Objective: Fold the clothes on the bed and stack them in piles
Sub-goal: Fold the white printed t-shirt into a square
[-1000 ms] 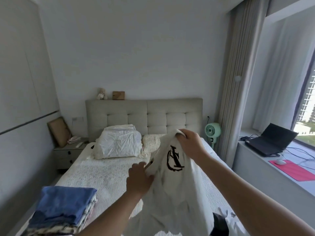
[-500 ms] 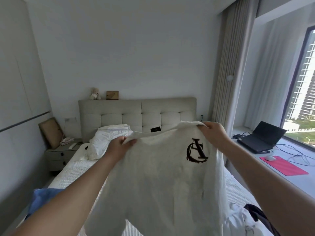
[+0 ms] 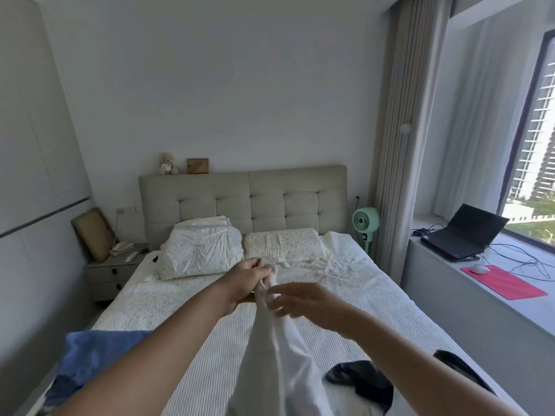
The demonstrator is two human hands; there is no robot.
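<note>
The bed [image 3: 345,298] wears a white ribbed cover. At 12 o'clock two pillows [image 3: 201,250] lie side by side against the headboard (the left one crumpled). Blue folded clothes [image 3: 93,358] sit at 8 o'clock; a dark garment [image 3: 360,382] lies at 5 o'clock.

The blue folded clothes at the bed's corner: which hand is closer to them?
Left. The left hand, gripping the white shirt, is on the side of the blue folded clothes. The right hand is farther, beyond the shirt.
</note>
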